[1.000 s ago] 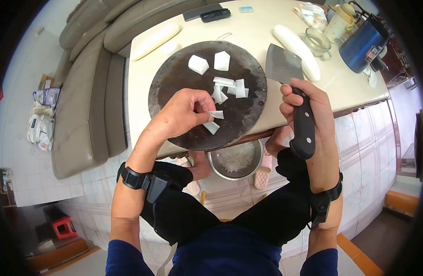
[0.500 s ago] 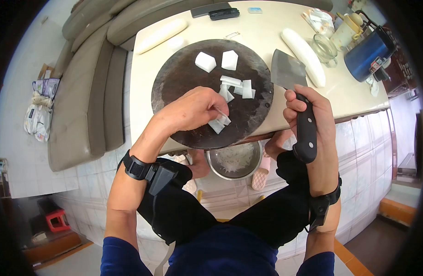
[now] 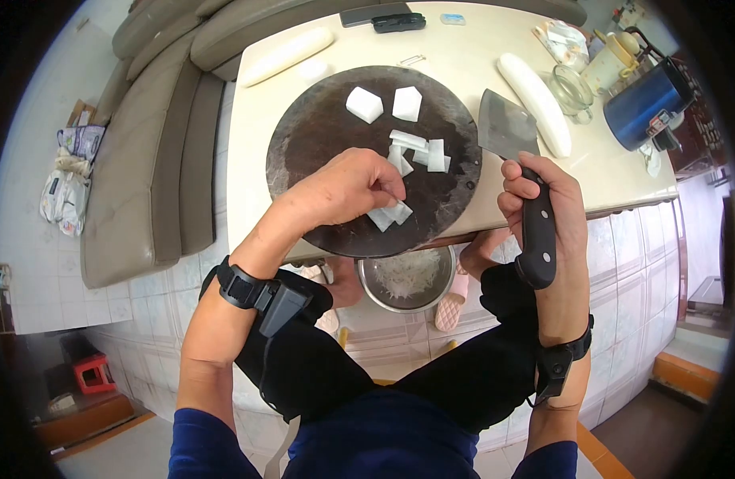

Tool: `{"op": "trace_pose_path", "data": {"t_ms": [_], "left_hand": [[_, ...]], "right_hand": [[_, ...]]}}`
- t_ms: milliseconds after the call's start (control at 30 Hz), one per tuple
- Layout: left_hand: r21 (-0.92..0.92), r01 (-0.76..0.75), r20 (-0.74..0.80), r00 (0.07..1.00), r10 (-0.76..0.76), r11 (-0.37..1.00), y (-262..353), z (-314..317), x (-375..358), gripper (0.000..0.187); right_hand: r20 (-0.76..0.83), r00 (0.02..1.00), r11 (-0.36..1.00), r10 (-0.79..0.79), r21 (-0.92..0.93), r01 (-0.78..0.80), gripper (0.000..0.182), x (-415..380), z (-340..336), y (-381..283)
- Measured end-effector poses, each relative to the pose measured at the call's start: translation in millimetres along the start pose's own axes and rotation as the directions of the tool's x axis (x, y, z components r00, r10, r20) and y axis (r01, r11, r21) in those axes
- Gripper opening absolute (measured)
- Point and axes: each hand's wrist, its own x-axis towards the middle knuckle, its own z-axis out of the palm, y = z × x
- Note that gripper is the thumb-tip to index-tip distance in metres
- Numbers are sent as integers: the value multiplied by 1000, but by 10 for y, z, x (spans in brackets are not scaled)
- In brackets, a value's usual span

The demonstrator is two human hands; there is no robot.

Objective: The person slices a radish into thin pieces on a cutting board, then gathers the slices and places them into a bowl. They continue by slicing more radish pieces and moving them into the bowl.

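My right hand (image 3: pixel 547 199) is wrapped round the black handle of a cleaver (image 3: pixel 507 128), its broad blade raised and pointing away beside the board. My left hand (image 3: pixel 363 188) is over the near part of a round dark chopping board (image 3: pixel 319 144), with thumb and fingertips pinched at the edge of thin white radish slices (image 3: pixel 390 215). More flat radish slices (image 3: pixel 419 148) lie overlapping just beyond my fingers. Two thick white radish chunks (image 3: pixel 365 104) rest at the far side of the board.
Whole peeled radishes lie left (image 3: pixel 287 56) and right (image 3: pixel 535 104) of the board. A glass jug (image 3: pixel 571 92) and a blue kettle (image 3: pixel 647 104) stand at the right. Below the table edge is a metal bowl (image 3: pixel 407 279) of white shreds.
My left fingers have lowered a slice, which now lies flatter beside another on the board. My right hand keeps the cleaver in nearly the same place. The view has shifted slightly.
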Motion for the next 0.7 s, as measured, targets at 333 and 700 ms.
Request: {"op": "trace_pose_path", "data": {"t_ms": [333,700], "left_hand": [[251,-73,-192,974,124,965,126,46,-153,14],[338,-81,-216,963,161,938,198,210,-166,14]], "right_hand": [[19,1000,1000,-12,5,12,9,-28,10,-21],[10,1000,1000,5,5,-5,9,-24,40,5]]}}
